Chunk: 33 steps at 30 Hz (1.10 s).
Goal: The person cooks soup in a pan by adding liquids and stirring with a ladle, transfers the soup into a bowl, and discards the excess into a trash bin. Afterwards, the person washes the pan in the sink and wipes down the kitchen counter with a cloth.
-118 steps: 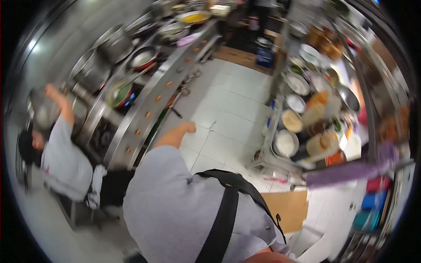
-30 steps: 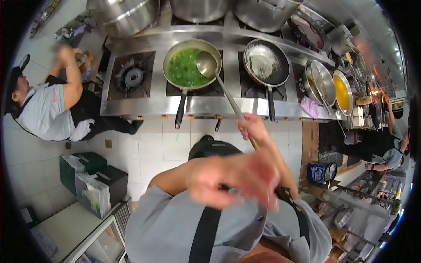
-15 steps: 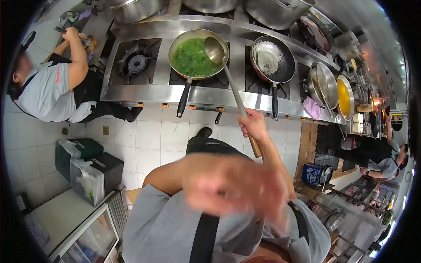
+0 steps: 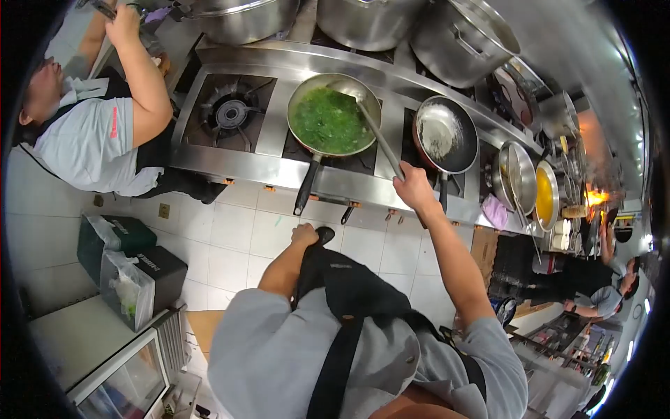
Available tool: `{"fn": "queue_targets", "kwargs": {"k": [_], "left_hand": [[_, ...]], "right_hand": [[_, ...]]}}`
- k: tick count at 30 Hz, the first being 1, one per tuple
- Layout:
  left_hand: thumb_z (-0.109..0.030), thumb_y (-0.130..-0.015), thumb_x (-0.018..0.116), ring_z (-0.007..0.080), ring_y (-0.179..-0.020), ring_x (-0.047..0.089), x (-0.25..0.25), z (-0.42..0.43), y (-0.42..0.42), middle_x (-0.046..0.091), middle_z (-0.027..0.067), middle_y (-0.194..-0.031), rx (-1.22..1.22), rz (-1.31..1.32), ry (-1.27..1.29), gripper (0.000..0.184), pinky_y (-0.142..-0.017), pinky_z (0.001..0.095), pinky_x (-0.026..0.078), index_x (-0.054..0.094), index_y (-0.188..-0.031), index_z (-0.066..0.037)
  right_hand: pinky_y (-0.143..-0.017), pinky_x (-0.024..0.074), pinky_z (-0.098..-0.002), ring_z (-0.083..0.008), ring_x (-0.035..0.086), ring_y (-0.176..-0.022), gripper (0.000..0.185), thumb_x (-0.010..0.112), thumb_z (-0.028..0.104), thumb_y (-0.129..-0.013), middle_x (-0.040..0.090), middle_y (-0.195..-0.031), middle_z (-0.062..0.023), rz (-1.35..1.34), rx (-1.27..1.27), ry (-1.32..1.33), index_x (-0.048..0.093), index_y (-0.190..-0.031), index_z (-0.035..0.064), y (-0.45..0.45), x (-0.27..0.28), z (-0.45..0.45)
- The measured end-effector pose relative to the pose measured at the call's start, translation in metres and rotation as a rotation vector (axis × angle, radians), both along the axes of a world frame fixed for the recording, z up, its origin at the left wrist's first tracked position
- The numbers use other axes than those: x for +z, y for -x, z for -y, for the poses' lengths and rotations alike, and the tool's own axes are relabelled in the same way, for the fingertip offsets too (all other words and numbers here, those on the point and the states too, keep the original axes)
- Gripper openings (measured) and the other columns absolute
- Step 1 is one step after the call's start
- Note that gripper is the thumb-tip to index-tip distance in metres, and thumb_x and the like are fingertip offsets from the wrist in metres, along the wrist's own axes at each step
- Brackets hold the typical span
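Note:
My right hand [image 4: 413, 186] is closed around the long handle of a metal ladle [image 4: 379, 136]. The ladle's bowl is down in a frying pan [image 4: 333, 153] of green, soupy chopped greens [image 4: 328, 120], at the far right of the mixture. Just below the tip of that pan's black handle [image 4: 307, 183], my left hand [image 4: 303, 235] hangs apart from it, fingers curled in and no object visible in them. To the right, a second, dark frying pan [image 4: 462, 150] holds a white powdery or pasty residue [image 4: 440, 131].
A bare burner [image 4: 230, 112] lies left of the soup pan. Large stockpots [image 4: 460, 42] stand behind. At right are metal bowls, one with yellow liquid [image 4: 544, 192], and a purple cloth [image 4: 495, 211]. One co-worker [image 4: 98, 146] stands at left, others far right near a flame [image 4: 597, 197].
My left hand has dropped from in front of my chest toward the soup pan's handle. My right hand has moved forward, and the ladle's bowl has gone down into the greens.

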<state>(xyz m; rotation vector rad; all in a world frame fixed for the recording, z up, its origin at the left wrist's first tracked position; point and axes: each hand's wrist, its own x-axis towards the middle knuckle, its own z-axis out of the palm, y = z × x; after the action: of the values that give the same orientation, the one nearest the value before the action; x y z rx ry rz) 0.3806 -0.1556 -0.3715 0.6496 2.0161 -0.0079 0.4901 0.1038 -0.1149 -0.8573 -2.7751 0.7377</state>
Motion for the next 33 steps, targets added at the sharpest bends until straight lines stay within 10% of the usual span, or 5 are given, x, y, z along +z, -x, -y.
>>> {"fn": "queue_targets", "kwargs": {"k": [5,7,16,26,33], "left_hand": [[-0.036,-0.074,0.072,0.0286,-0.089,0.062,-0.21,-0.037,0.01,0.064,0.0121,-0.101,1.841,1.115,-1.119,0.044,-0.076,0.0421,0.053,0.058,-0.099,-0.003],[-0.033,-0.079,0.066,0.0289,-0.075,0.062,-0.225,-0.058,0.012,0.063,0.0138,-0.095,1.361,0.422,-1.254,0.039,-0.067,0.0425,0.055,0.055,-0.099,-0.002],[-0.022,-0.086,0.047,0.0301,-0.063,0.057,-0.19,-0.054,0.026,0.055,0.0162,-0.075,2.026,1.639,-0.972,0.026,-0.056,0.0403,0.054,0.052,-0.087,0.004],[-0.022,-0.072,0.064,0.0315,-0.093,0.056,-0.199,-0.048,0.022,0.059,0.0175,-0.093,1.807,2.008,-1.098,0.027,-0.079,0.0453,0.049,0.057,-0.08,0.004],[-0.016,-0.085,0.048,0.0235,-0.065,0.059,-0.155,-0.044,0.029,0.058,0.0143,-0.073,1.625,1.196,-1.189,0.02,-0.053,0.0341,0.048,0.055,-0.085,0.003]], "right_hand": [[-0.054,0.0468,-0.0441,-0.0382,0.059,-0.057,0.024,0.064,0.012,-0.077,0.056,-0.061,-0.0202,-0.003,0.094,0.04,0.057,-0.095,-0.0023,0.01,-0.003,-0.031],[-0.044,0.0426,-0.036,-0.0247,0.053,-0.046,0.02,0.064,0.013,-0.081,0.053,-0.058,-0.0106,0.132,-0.1,0.541,0.058,-0.094,-0.0007,0.007,0.0,-0.034],[-0.032,0.0233,-0.0154,-0.001,0.029,-0.04,0.034,0.051,0.012,-0.091,0.041,-0.068,0.0017,-0.279,-0.513,1.898,0.048,-0.121,-0.0033,-0.009,-0.012,0.046],[-0.054,0.0477,-0.0335,-0.0182,0.058,-0.054,0.036,0.067,0.014,-0.078,0.06,-0.064,-0.0108,0.087,-0.136,0.26,0.06,-0.109,-0.0005,-0.008,0.015,0.049],[-0.063,0.05,-0.0465,-0.0395,0.061,-0.071,0.042,0.062,0.008,-0.075,0.061,-0.078,-0.0228,0.122,0.227,-0.187,0.051,-0.114,-0.0032,0.014,0.002,-0.04]]}}
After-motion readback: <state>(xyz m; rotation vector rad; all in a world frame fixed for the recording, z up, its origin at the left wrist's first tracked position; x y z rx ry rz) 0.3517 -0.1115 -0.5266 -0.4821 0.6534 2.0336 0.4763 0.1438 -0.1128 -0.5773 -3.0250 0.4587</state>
